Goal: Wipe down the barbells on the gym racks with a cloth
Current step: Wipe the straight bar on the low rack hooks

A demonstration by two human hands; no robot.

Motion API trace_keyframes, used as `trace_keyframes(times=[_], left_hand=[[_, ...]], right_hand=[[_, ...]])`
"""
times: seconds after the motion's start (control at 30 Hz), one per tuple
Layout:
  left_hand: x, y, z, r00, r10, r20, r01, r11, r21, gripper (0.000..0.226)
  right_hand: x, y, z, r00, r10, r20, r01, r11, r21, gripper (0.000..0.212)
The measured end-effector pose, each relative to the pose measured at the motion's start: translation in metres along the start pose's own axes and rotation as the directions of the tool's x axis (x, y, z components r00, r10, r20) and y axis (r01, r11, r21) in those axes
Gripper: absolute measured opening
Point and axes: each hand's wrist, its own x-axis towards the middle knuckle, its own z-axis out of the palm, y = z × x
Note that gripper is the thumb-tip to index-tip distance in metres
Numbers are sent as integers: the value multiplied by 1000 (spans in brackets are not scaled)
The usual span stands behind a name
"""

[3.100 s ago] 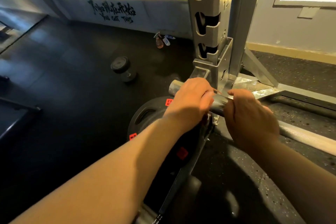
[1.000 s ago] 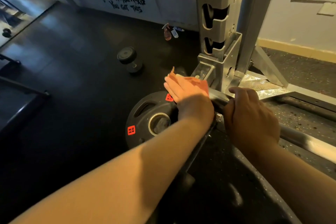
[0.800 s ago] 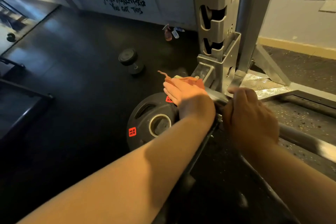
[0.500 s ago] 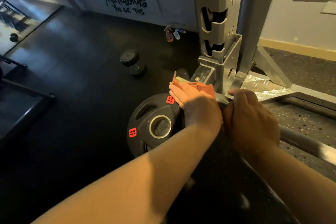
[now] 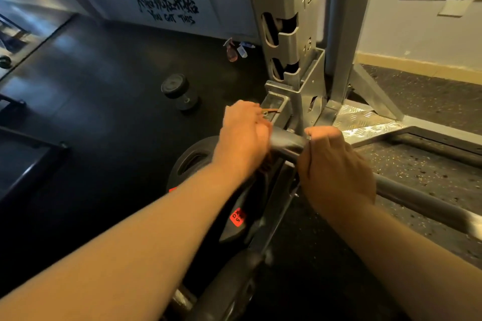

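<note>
Barbell (image 5: 287,143) lies low by the foot of the rack (image 5: 294,34). Its thick end points toward the rack base and the long shaft runs off toward the right edge of view. Cannot tell whether it rests on the floor (image 5: 104,81) or on a low catch.

Left hand (image 5: 242,138) is curled over the very end of the bar, fingers wrapped down around it. Cloth (image 5: 271,111) is almost wholly hidden under that hand; only an orange-brown sliver pokes out on the far side, so it appears to be pinched between palm and metal. Right hand (image 5: 336,169) is closed in a fist around the bar further along, apparently steadying it. A short bare stretch of steel shows between the two hands.

Progress, as a judgement: work is on the end section only. The bare stretch between the hands is glossy, but the dim light does not show whether it is wiped or dusty. The shaft beyond the right hand looks untouched by the cloth at this moment and probably remains to be done, as does the part under the right hand's grip. No other barbell is in view, so the share of the whole job done cannot be told.

Nearby: weight plate (image 5: 187,161) below the left wrist, dumbbell (image 5: 180,91) and spray bottle (image 5: 230,49) on the floor further off.
</note>
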Motion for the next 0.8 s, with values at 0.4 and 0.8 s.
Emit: trace_keyframes(times=[0.4, 0.8], left_hand=[[-4, 22, 8, 862, 422, 280, -451, 892, 45, 30], [-12, 22, 16, 989, 106, 100, -96, 990, -99, 33]], right_hand=[[-1, 3, 5, 999, 2, -35, -2, 1000, 2, 30], [3, -5, -6, 997, 74, 3, -75, 997, 24, 41]])
